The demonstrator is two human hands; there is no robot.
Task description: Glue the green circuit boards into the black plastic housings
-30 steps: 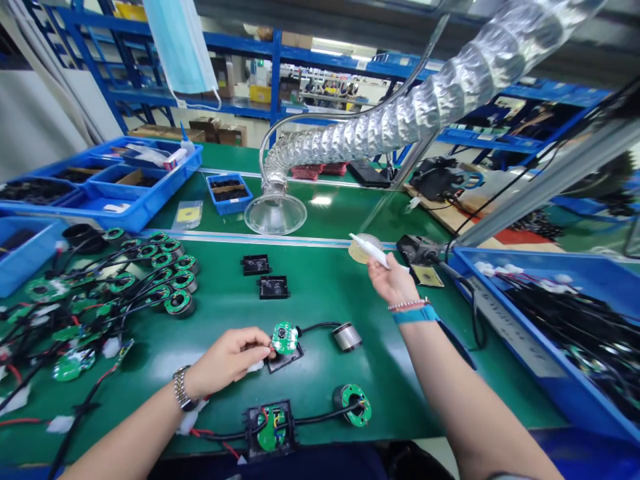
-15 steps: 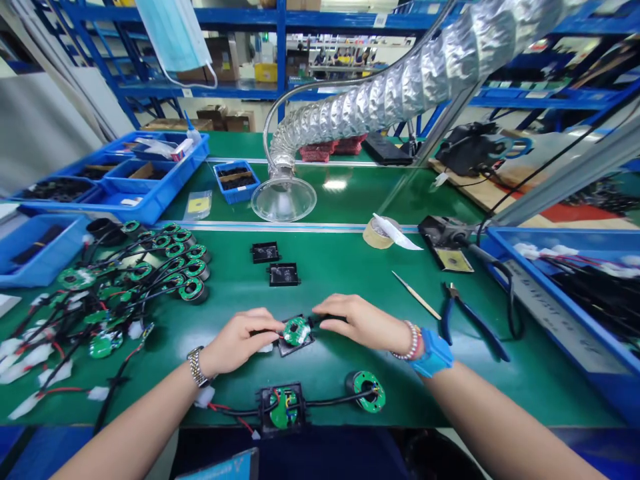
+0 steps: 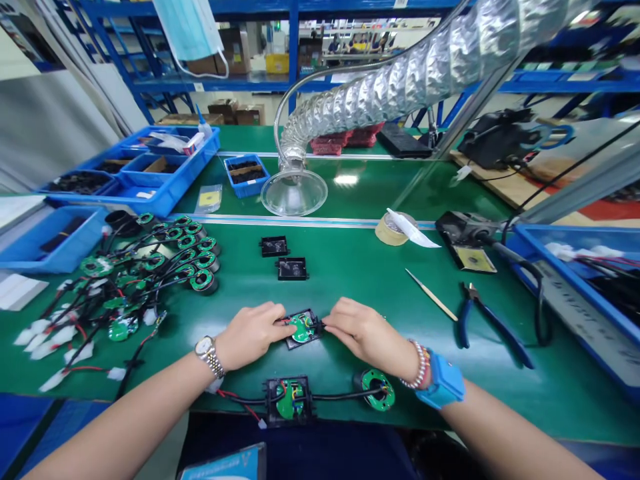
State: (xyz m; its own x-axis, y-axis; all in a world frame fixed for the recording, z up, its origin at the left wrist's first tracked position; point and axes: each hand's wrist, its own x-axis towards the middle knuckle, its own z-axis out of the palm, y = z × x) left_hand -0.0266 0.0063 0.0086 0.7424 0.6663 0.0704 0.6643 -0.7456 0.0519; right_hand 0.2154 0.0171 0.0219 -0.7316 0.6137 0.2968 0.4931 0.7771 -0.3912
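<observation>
A round green circuit board (image 3: pixel 301 329) lies in a small black plastic case (image 3: pixel 298 345) on the bench before me. My left hand (image 3: pixel 256 335) is closed, with thumb and forefinger pinching at the board's left edge, where a bit of red wire shows. At the case's right end, my right hand (image 3: pixel 364 338) pinches a short black cable (image 3: pixel 321 326); its far part is hidden by the fingers. Nearer to me sits a second case with a board (image 3: pixel 290 402) inside. From it a black cable runs right to a ring-shaped green board (image 3: pixel 379 389).
Two black case halves (image 3: pixel 292 269) lie farther back. Wired ring boards (image 3: pixel 203 281) are heaped at left, near blue bins (image 3: pixel 170 190). To the right are a tweezer-like stick (image 3: pixel 431 294), cutting pliers (image 3: pixel 493 327) and a tape roll (image 3: pixel 389 232). An extraction hood (image 3: pixel 295 193) hangs behind.
My right hand has closed on the black cable at the case. The board now lies flatter inside the case, and my left fingers have moved over its left edge. The view has shifted slightly.
</observation>
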